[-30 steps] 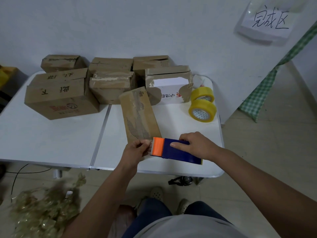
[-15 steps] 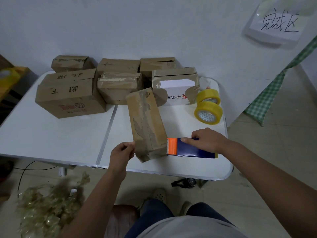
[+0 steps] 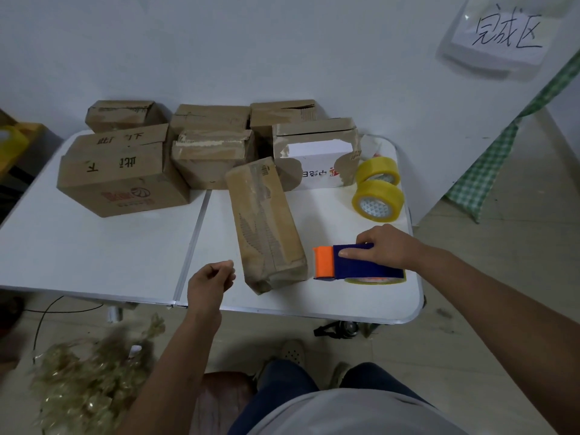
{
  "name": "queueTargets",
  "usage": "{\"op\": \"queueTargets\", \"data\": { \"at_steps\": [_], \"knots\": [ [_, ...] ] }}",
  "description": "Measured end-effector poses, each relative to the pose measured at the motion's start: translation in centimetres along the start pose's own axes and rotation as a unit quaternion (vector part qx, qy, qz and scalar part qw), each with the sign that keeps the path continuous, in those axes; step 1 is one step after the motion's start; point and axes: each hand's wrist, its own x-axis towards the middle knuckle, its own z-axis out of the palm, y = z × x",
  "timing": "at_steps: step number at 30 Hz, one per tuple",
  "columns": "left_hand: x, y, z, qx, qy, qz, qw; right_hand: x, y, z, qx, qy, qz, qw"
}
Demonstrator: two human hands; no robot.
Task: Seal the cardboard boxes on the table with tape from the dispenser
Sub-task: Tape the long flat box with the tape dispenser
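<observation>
A long, narrow cardboard box (image 3: 266, 227) lies on the white table (image 3: 103, 255), its near end toward me. To its right, the blue tape dispenser (image 3: 357, 263) with an orange cutter head rests on the table, and my right hand (image 3: 386, 246) grips it from above. My left hand (image 3: 212, 276) hovers just left of the box's near end, fingers curled and pinched, touching nothing I can make out. Several worn cardboard boxes (image 3: 213, 152) stand along the back of the table, with a larger printed box (image 3: 122, 177) at the left.
Two yellow tape rolls (image 3: 378, 191) sit at the back right of the table. A heap of crumpled clear tape (image 3: 88, 378) lies on the floor at the lower left. A handwritten paper sign (image 3: 505, 36) hangs on the wall. A green checked cloth (image 3: 489, 171) hangs at right.
My right hand pulled the dispenser rightward off the long box's near end and set it on the table. My left hand let go of the box end and drew back left.
</observation>
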Motion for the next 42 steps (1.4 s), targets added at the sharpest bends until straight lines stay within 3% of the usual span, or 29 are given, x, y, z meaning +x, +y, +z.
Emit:
{"op": "queueTargets", "data": {
  "at_steps": [10,17,28,36,42],
  "knots": [
    [-0.9,-1.0,-0.2,-0.049,-0.037,-0.033,0.998,1.0,0.4,-0.2,-0.037,-0.039,0.004,0.999],
    [-1.0,-1.4,0.1,-0.063,-0.025,-0.024,0.997,2.9,1.0,0.2,-0.114,-0.007,-0.006,0.993],
    [-1.6,-2.6,1.2,-0.102,0.036,-0.038,0.993,4.5,0.2,-0.7,-0.119,0.009,-0.028,0.992],
    [-0.7,-2.6,1.5,-0.09,0.041,-0.064,0.993,5.8,-0.3,-1.0,-0.132,-0.015,-0.02,0.991],
    [-0.8,-3.6,2.2,-0.04,-0.006,-0.075,0.996,6.5,-0.5,-0.6,-0.133,-0.031,-0.014,0.99]
  ]
}}
